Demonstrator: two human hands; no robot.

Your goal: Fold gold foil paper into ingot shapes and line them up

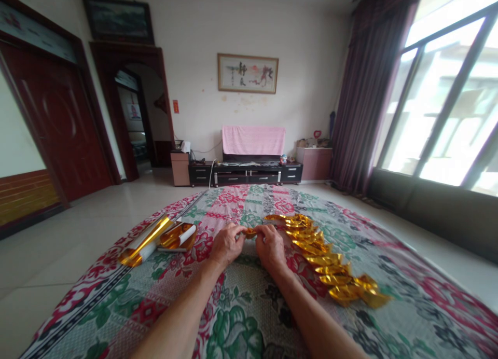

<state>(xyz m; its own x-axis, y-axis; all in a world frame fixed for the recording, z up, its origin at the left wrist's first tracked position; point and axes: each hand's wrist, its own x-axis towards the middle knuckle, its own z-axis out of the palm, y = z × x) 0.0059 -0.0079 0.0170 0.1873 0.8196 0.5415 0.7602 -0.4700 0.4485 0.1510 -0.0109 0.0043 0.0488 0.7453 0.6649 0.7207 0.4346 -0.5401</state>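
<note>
My left hand (226,243) and my right hand (270,246) meet over a round table covered with a flowered cloth (241,307). Both pinch one small piece of gold foil paper (250,233) between their fingertips. Right of my right hand runs a curved row of several folded gold foil pieces (322,258), from the table's middle toward the right edge. Left of my left hand lie flat gold foil sheets (155,238), some curled with their white backs showing.
Past the table, a low dark TV cabinet (245,173) with a pink cloth (253,139) over it stands against the far wall. Dark red doors (58,120) are at left. A big window with purple curtains (369,89) is at right. Tiled floor surrounds the table.
</note>
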